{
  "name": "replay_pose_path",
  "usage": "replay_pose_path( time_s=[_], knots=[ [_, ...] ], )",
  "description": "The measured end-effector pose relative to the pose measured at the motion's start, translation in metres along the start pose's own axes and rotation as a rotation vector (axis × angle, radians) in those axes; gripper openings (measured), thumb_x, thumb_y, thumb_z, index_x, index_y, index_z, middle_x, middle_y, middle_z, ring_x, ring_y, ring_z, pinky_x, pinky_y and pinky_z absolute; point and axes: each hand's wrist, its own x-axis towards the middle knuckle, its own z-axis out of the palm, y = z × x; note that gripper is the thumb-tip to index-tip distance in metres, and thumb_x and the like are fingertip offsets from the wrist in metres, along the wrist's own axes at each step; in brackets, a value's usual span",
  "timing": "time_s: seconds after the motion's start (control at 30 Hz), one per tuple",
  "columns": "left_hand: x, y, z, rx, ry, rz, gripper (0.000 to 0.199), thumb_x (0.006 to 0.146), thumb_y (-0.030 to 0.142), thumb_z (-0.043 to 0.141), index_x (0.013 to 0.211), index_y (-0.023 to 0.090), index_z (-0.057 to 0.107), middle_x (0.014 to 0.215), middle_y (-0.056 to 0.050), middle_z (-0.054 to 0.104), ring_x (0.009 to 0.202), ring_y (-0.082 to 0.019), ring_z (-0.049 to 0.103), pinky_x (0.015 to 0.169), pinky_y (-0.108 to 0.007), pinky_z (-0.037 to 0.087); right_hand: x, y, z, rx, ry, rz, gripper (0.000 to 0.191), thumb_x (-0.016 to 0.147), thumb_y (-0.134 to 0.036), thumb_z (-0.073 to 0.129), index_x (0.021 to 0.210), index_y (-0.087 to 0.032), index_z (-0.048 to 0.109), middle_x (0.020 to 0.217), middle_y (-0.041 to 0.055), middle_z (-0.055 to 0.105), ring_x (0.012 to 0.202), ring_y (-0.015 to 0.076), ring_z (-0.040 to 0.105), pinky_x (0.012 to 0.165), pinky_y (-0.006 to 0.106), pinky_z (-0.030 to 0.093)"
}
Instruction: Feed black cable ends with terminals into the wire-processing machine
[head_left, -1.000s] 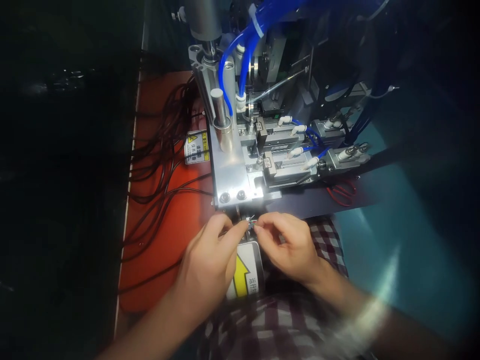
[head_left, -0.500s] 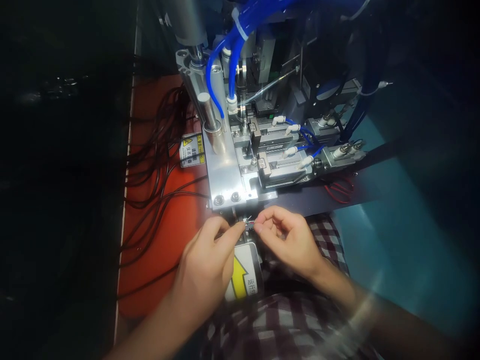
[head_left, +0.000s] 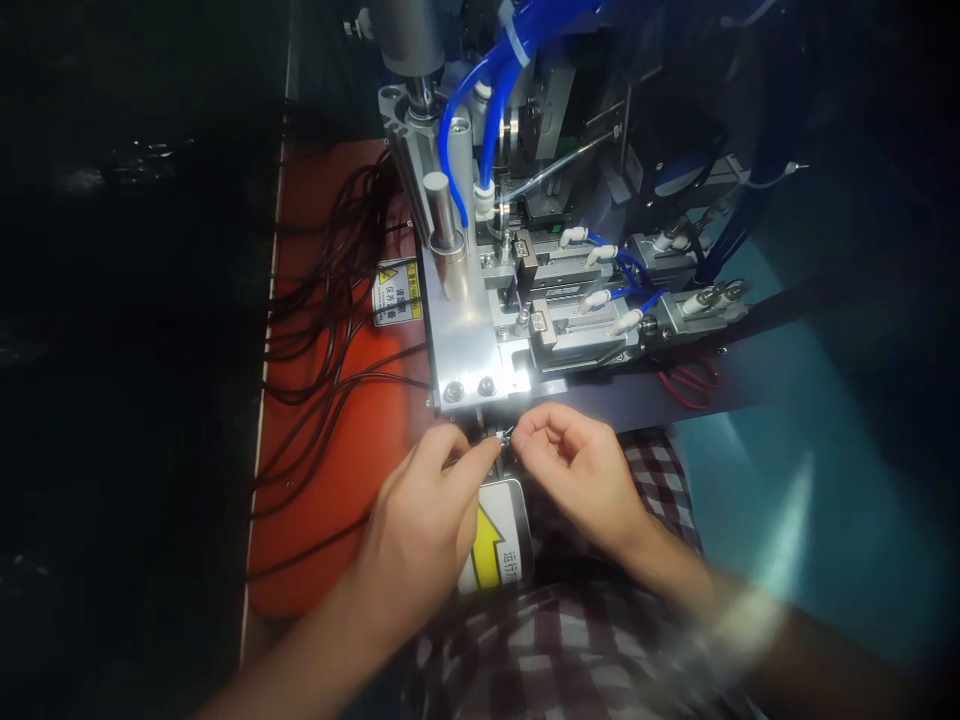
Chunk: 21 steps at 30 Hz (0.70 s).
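step in hand, as judged: fine two-handed handling of a small metallic part, located just off the metal plate's near edge. left hand appears to pinch it; right hand has fingertips drawn together beside it, grip undeterminable. next move likely calls for steady fingertips. versus half a second earlier: plate sits further right in view; hand poses nearly match.

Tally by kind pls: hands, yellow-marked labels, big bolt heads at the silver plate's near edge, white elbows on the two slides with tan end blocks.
Hands: 2 (left hand, right hand)
Yellow-marked labels: 2 (arrow label, warning label)
Big bolt heads: 2
White elbows: 4
Total: 10
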Motion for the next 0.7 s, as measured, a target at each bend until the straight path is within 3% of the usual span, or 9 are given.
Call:
replay_pose_path(
  time_s=[0.3, 0.7],
  knots=[
    [-0.0012, -0.0008, -0.0001, -0.011, -0.006, -0.003, 0.028, 0.085, 0.003, 0.049, 0.103, 0.007, 0.069, 0.078, -0.007, 0.056, 0.066, -0.015, 0.057, 0.056, -0.024, 0.051, -0.0008, 0.0054, 0.0078, 0.074, 0.042, 0.004, 0.011, 0.087, -0.023, 0.055, 0.077, -0.019, 0.055, 0.062, -0.0049, 0.044, 0.054, 0.0095, 0.038, 0.049, 0.023, 0.032],
    [0.0003, -0.0005, -0.0004, -0.023, -0.013, -0.01, 0.028, 0.085, 0.003, 0.049, 0.103, 0.008, 0.069, 0.079, -0.007, 0.057, 0.066, -0.014, 0.057, 0.055, -0.024, 0.052, -0.0009, 0.0085, 0.0005, 0.068, -0.021, 0.034, 0.017, 0.091, -0.031, 0.052, 0.08, -0.019, 0.055, 0.068, -0.0029, 0.046, 0.059, 0.0109, 0.04, 0.053, 0.025, 0.034]
  ],
)
